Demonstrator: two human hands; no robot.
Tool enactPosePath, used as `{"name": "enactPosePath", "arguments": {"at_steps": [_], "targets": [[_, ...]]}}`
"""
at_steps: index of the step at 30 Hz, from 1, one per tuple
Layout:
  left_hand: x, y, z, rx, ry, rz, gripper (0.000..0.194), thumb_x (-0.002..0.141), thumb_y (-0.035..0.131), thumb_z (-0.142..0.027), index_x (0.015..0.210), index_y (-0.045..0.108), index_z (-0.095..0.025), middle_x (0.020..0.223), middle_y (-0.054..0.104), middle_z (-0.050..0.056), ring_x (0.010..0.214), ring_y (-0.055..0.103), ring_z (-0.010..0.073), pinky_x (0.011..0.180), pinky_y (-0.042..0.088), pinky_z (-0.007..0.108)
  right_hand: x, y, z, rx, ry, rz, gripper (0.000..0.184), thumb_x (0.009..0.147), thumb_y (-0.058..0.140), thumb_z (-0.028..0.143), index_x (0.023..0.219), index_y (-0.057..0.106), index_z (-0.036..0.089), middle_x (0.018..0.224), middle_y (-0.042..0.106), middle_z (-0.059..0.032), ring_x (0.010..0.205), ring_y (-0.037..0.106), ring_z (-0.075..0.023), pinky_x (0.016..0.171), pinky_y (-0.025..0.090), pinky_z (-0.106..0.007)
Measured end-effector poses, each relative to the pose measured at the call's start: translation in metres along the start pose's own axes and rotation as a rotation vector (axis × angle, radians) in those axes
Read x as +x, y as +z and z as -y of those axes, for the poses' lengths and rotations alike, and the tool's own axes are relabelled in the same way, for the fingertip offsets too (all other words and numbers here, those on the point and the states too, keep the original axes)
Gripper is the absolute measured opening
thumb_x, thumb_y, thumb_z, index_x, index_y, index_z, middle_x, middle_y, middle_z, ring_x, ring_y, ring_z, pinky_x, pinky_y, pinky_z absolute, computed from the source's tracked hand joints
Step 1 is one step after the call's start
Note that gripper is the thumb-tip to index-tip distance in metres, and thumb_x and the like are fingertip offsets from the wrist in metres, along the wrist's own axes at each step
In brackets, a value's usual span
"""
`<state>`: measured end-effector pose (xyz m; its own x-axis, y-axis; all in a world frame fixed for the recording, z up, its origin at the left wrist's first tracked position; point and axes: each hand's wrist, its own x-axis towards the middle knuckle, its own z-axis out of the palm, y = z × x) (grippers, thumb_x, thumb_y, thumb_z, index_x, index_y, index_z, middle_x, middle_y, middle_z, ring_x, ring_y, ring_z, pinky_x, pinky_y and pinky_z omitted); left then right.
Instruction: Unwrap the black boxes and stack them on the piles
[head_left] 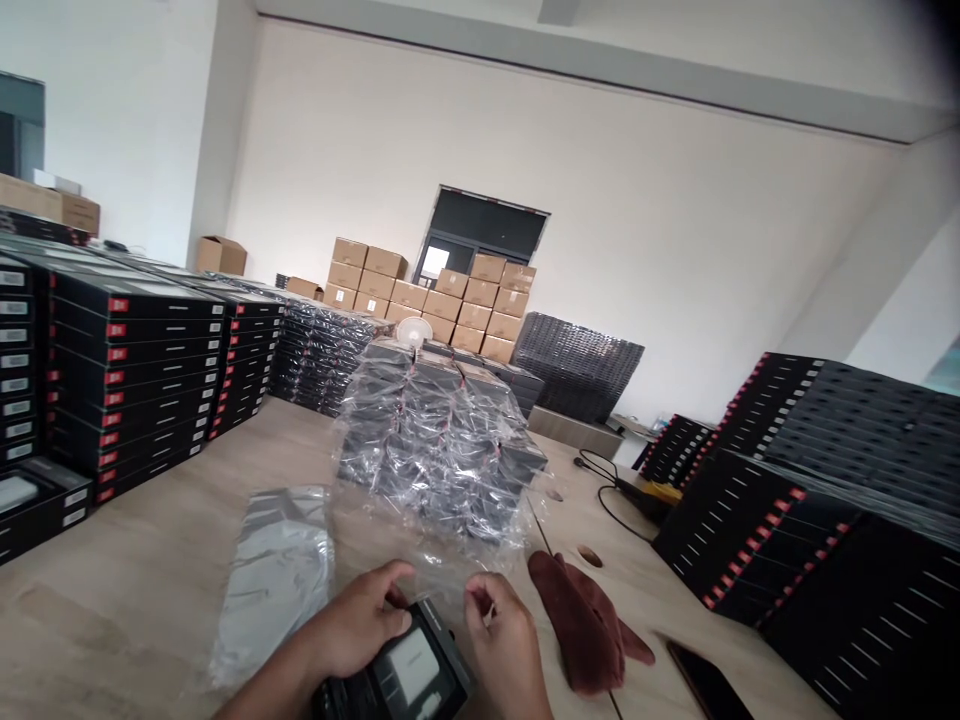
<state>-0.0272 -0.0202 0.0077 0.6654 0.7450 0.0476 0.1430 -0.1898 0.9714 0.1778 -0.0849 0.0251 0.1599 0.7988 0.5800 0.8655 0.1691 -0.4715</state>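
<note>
My left hand (358, 622) grips the top left of a small black box (409, 675) with a white label, low in the view over the wooden table (150, 560). On the box's right side, my right hand (504, 640) has its fingers curled and pinched on thin clear plastic wrap (450, 575). A pile of black boxes in clear plastic bags (435, 440) stands just beyond both hands. Flat clear bags (277, 570) lie to the left of my left hand.
A brown cloth (589, 620) and a dark phone (709, 685) lie to the right. Stacks of black boxes (135, 370) line the left, more black boxes (810, 500) the right. Cardboard cartons (442, 290) and black trays (577, 365) stand at the far wall. A cable (611, 490) runs across the table.
</note>
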Motion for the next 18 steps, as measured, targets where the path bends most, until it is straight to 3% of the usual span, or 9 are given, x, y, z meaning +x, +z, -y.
{"name": "enactPosePath", "arguments": {"at_steps": [9, 13, 15, 18], "targets": [[0.004, -0.004, -0.001, 0.169, 0.077, -0.129, 0.038, 0.079, 0.052, -0.025, 0.116, 0.064, -0.024, 0.122, 0.062, 0.003, 0.115, 0.054, 0.0203, 0.1, 0.038, 0.029, -0.001, 0.002, 0.003, 0.069, -0.053, 0.016, 0.013, 0.075, 0.046, 0.017, 0.072, 0.058, 0.022, 0.072, 0.06, -0.002, 0.063, 0.056, -0.0158, 0.059, 0.043, -0.024], [0.003, -0.004, -0.001, 0.178, 0.061, -0.143, 0.04, 0.082, 0.05, -0.029, 0.12, 0.062, -0.023, 0.125, 0.061, 0.003, 0.119, 0.052, 0.0216, 0.105, 0.035, 0.032, -0.002, 0.004, -0.008, 0.101, 0.204, -0.017, 0.005, 0.069, 0.055, 0.026, 0.066, 0.058, 0.023, 0.062, 0.059, 0.0, 0.057, 0.055, -0.0175, 0.058, 0.041, -0.027], [0.003, -0.002, 0.0, 0.16, 0.048, -0.159, 0.041, 0.083, 0.049, -0.029, 0.121, 0.062, -0.023, 0.126, 0.06, 0.003, 0.12, 0.051, 0.022, 0.106, 0.034, 0.034, -0.001, 0.005, -0.013, 0.183, 0.352, 0.011, 0.015, 0.066, 0.06, 0.032, 0.056, 0.054, 0.023, 0.051, 0.054, 0.0019, 0.05, 0.051, -0.0171, 0.052, 0.038, -0.027], [0.005, 0.001, 0.003, 0.125, 0.032, -0.197, 0.041, 0.082, 0.049, -0.029, 0.121, 0.062, -0.023, 0.127, 0.059, 0.004, 0.121, 0.051, 0.0232, 0.107, 0.034, 0.036, 0.0, 0.005, -0.015, 0.321, 0.42, 0.054, 0.024, 0.068, 0.059, 0.041, 0.053, 0.051, 0.024, 0.046, 0.051, 0.0027, 0.045, 0.049, -0.0165, 0.046, 0.038, -0.027]]}}
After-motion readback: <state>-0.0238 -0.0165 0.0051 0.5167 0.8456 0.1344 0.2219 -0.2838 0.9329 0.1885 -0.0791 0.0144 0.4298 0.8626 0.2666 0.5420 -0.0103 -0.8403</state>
